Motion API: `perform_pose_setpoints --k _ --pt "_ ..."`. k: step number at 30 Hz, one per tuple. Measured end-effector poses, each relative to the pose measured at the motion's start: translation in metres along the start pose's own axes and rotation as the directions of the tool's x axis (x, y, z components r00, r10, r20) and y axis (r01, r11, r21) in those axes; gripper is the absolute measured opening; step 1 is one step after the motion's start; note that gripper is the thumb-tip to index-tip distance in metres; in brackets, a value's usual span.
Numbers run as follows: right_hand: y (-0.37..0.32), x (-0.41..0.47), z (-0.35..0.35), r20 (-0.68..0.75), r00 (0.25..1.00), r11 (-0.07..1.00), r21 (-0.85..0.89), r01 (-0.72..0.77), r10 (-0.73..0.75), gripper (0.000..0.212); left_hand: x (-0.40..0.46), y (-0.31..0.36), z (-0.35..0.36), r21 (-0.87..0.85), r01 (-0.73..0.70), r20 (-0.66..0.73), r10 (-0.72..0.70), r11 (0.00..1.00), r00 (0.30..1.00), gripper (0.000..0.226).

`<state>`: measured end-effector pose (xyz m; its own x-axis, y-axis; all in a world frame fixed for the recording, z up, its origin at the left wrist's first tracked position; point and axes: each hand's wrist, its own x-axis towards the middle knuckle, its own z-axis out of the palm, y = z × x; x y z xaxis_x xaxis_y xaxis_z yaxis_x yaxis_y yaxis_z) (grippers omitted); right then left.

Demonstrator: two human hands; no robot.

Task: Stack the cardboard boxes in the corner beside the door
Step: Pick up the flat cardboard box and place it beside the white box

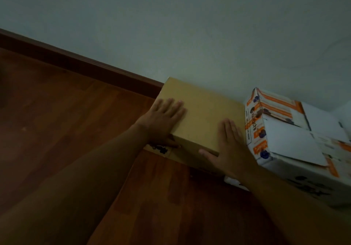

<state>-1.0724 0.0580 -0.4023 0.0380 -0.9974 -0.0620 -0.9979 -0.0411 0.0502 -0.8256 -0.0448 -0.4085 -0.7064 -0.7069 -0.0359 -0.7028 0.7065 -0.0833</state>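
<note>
A plain brown cardboard box (205, 108) rests against the pale wall, on top of another brown box (163, 150) whose printed edge shows below it. My left hand (163, 119) lies on the top box's near left corner, fingers flat on the lid and thumb down its front face. My right hand (229, 146) lies on the near right corner in the same way, thumb on the front edge. Touching the brown box on the right is a white box with orange print (273, 115), stacked on a larger white box (296, 176).
Dark red-brown wooden floor (76, 130) stretches to the left and front. A dark wooden skirting board (76, 62) runs along the foot of the wall (190, 26). The room is dim.
</note>
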Motion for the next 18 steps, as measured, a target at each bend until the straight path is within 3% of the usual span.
perform_pose_setpoints --k 18 --pt "0.007 0.023 0.000 0.007 1.000 0.998 -0.059 0.005 -0.005 0.134 0.011 0.001 0.004 -0.009 0.069 -0.015 -0.070 0.998 0.997 0.123"
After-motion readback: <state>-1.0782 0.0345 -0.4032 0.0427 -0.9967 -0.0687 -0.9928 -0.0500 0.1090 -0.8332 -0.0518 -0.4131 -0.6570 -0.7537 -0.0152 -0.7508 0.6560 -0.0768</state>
